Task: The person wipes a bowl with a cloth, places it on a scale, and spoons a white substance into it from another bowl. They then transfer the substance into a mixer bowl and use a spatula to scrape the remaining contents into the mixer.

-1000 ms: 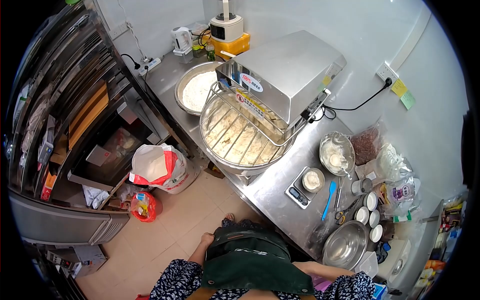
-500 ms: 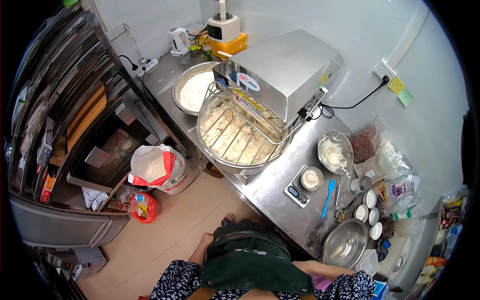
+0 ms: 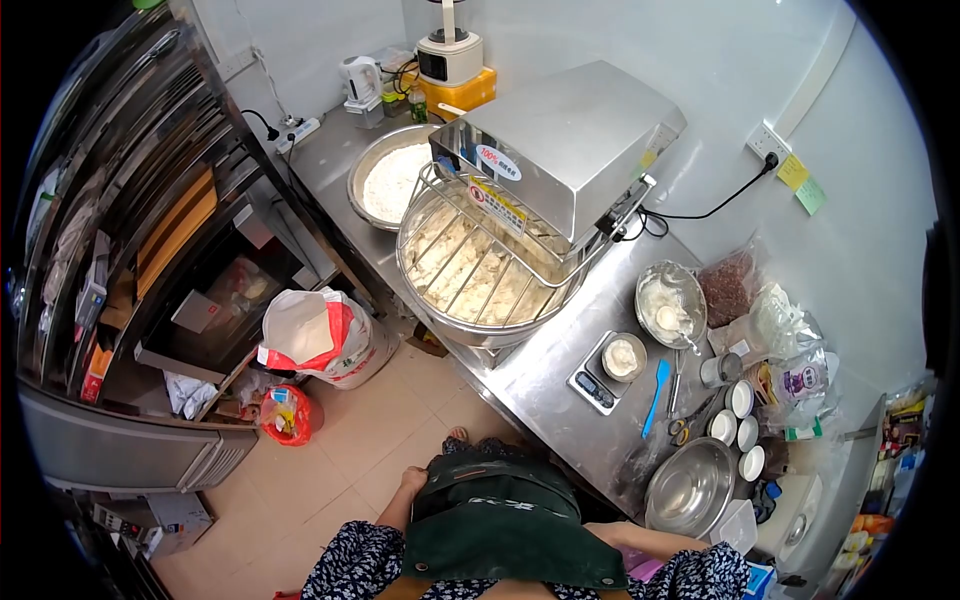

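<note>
Saw a steel worktop carrying a large mixer. Noted a dark green apron near the worktop's front edge. Saw pale dough inside the mixer, then a scale bearing a small bowl, near a blue spatula. Found the left hand at the apron's edge and the right hand mostly hidden behind; could not tell either hand's fingers as spread or pressed together.

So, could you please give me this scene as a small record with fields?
Left hand: at the edge of the green apron
Right hand: hidden by the apron; forearm shows
Mixer: wire guard over pale dough
Scale: small bowl with white contents on it
Near scale: blue spatula
Floor: open sack, red bag nearby
</note>
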`<control>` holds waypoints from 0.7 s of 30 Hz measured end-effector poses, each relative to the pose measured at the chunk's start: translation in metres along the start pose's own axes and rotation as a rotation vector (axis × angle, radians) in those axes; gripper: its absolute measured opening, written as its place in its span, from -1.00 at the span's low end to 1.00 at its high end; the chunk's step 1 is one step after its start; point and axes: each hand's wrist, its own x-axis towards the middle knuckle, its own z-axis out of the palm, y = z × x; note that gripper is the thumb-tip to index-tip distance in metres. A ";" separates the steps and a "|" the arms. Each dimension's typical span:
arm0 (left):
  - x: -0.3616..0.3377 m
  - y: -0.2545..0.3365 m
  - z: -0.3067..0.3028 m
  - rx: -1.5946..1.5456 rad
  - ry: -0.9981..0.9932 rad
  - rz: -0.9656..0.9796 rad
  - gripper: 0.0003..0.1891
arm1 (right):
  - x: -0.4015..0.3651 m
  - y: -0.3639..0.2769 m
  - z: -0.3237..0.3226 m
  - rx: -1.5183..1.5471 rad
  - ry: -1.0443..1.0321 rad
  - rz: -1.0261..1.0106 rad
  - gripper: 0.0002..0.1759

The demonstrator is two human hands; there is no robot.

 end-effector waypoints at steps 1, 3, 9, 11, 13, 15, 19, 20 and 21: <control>-0.001 0.000 0.000 0.008 0.004 0.007 -0.63 | 0.002 0.006 0.003 -0.011 -0.003 -0.021 -0.45; -0.002 0.000 0.000 0.023 0.011 0.020 -0.63 | 0.004 0.012 0.008 0.003 0.010 -0.008 -0.46; 0.005 -0.008 0.008 0.048 0.021 0.046 -0.62 | 0.001 0.006 0.007 -0.015 0.018 0.013 -0.48; 0.008 -0.011 0.010 0.050 0.016 0.049 -0.62 | 0.000 0.004 0.006 -0.022 0.008 0.019 -0.48; 0.008 -0.011 0.011 0.054 0.012 0.046 -0.62 | -0.001 0.000 0.005 -0.018 -0.005 0.023 -0.48; 0.006 -0.009 0.011 0.059 0.007 0.033 -0.62 | -0.003 -0.003 0.005 0.003 0.003 0.046 -0.47; 0.002 -0.006 0.009 0.030 0.007 0.020 -0.63 | -0.006 -0.008 0.002 -0.001 -0.013 0.067 -0.44; 0.001 -0.006 0.009 0.026 0.010 0.023 -0.63 | -0.007 -0.011 0.001 0.012 -0.011 0.082 -0.44; 0.001 -0.006 0.009 0.023 0.012 0.025 -0.63 | -0.010 -0.019 -0.002 0.025 -0.008 0.098 -0.44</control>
